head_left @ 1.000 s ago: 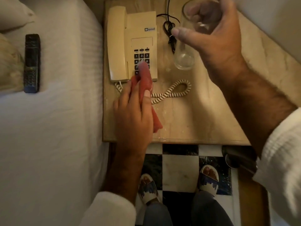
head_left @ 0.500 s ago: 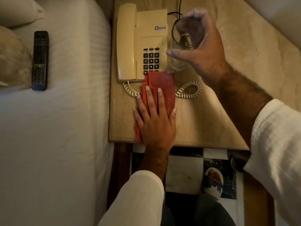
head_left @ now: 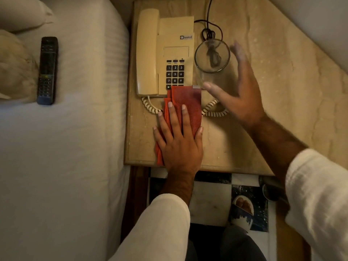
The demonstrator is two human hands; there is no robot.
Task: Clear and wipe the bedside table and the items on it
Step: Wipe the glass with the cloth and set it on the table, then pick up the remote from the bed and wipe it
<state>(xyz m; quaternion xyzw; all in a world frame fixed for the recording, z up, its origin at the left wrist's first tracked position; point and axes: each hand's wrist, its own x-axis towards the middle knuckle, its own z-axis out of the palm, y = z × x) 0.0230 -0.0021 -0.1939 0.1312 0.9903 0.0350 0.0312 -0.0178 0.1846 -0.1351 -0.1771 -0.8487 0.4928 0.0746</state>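
A beige marble bedside table (head_left: 263, 91) carries a cream push-button telephone (head_left: 165, 51). A clear drinking glass (head_left: 211, 59) stands upright just right of it. My right hand (head_left: 239, 97) hovers beside the glass with its fingers spread, blurred, and does not grip it. A folded red cloth (head_left: 188, 102) lies on the table's front left part, its far end over the phone's lowest keys. My left hand (head_left: 178, 146) presses flat on this cloth.
The phone's coiled cord (head_left: 214, 110) loops across the table in front of the phone, and a black cable (head_left: 209, 32) lies behind the glass. To the left is a white bed (head_left: 66, 147) with a black remote (head_left: 47, 70) and pillows (head_left: 18, 14). Checkered floor shows below.
My right hand lowered the glass onto the table beside the phone and let go. My left hand laid the cloth flat near the front edge.
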